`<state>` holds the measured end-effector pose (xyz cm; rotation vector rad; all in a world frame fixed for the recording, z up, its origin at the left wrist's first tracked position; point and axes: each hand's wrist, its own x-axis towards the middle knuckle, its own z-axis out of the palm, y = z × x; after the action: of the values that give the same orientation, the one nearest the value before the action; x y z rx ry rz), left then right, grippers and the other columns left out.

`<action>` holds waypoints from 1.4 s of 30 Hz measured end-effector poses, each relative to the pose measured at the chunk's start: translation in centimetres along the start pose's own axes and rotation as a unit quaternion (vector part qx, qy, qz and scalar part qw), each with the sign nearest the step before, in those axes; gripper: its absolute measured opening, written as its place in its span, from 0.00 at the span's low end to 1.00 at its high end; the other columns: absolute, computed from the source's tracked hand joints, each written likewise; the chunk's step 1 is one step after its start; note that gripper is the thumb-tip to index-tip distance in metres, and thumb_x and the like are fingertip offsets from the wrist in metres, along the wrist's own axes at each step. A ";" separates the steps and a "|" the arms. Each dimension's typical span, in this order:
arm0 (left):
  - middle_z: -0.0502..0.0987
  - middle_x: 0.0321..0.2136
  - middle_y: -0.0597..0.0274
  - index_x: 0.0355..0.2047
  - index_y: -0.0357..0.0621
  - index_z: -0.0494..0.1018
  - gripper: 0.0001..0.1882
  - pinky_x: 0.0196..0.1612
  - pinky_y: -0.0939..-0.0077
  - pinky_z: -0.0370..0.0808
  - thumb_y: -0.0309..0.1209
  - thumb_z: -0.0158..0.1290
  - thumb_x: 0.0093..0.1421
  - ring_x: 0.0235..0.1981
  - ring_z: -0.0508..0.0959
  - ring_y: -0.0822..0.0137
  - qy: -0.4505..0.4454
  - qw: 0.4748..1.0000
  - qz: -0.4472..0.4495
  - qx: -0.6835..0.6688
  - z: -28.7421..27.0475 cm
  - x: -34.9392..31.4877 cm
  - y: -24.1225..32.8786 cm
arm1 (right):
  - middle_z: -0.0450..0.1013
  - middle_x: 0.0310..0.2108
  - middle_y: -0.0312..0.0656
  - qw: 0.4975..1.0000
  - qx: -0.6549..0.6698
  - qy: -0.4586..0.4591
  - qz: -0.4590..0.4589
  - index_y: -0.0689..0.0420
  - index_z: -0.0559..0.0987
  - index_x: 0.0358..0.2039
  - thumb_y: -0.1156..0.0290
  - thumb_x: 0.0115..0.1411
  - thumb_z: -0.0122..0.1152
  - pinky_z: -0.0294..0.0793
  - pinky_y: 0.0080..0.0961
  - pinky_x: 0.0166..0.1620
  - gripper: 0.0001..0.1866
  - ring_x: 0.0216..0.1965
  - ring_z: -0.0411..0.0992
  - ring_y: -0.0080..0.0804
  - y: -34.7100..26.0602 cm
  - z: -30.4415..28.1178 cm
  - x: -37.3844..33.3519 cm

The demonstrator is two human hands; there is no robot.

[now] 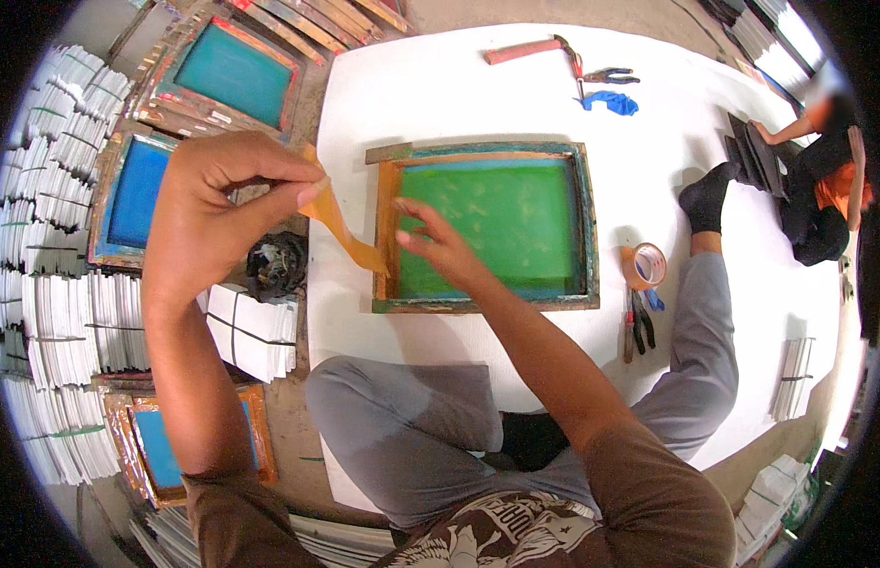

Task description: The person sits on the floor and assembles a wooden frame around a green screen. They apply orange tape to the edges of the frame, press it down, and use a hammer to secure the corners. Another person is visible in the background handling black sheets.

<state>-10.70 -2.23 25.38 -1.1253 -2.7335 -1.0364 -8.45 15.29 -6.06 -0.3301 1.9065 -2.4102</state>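
Head view shows orange tape [341,231] between the hands [215,206].

A workshop: framed screens [135,194] and strapped stacks of white sheets [56,327] sit left of the left hand [222,204]; hammer [523,51] and pliers [597,78] lie beyond the right hand [440,244].

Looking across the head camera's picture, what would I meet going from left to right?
Tied white paper stacks, the person's left hand, a glossy orange tape strip, a rectangular green-screened wooden frame, a brown tape roll, a black-socked foot.
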 end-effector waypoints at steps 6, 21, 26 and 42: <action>0.83 0.28 0.56 0.30 0.35 0.83 0.06 0.36 0.74 0.76 0.19 0.68 0.51 0.31 0.83 0.67 0.005 0.999 0.012 -0.030 -1.8 -1.5 2.7 | 0.72 0.56 0.38 0.947 0.187 -0.253 0.059 0.57 0.70 0.64 0.54 0.61 0.68 0.63 0.33 0.64 0.35 0.59 0.68 0.30 0.4 3.7 2.9; 0.83 0.30 0.58 0.33 0.32 0.83 0.06 0.36 0.79 0.76 0.16 0.66 0.54 0.32 0.81 0.72 0.051 0.997 -0.015 -0.060 -4.5 -6.7 3.8 | 0.78 0.31 0.31 0.958 0.058 -0.177 0.218 0.56 0.81 0.37 0.72 0.59 0.71 0.75 0.24 0.40 0.08 0.33 0.75 0.23 -0.4 -4.4 -12.7; 0.83 0.30 0.59 0.33 0.33 0.84 0.06 0.35 0.79 0.75 0.16 0.66 0.53 0.31 0.81 0.72 0.048 0.996 -0.041 -0.062 -4.1 -8.0 3.2 | 0.79 0.32 0.36 0.968 0.047 -0.078 0.234 0.58 0.81 0.41 0.68 0.58 0.73 0.77 0.25 0.37 0.13 0.34 0.77 0.26 -0.3 -7.9 -16.2; 0.85 0.31 0.60 0.36 0.33 0.84 0.05 0.40 0.79 0.78 0.20 0.66 0.58 0.34 0.82 0.74 0.099 0.967 -0.169 -0.166 7.1 -10.7 -7.1 | 0.79 0.28 0.38 0.952 0.067 0.240 0.178 0.61 0.83 0.38 0.69 0.59 0.74 0.78 0.25 0.30 0.11 0.25 0.75 0.26 -4.9 -16.8 -20.9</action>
<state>-5.58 -8.51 13.08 -0.5358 -2.7085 -1.5978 9.05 36.12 -7.74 0.6103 1.7344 -2.4920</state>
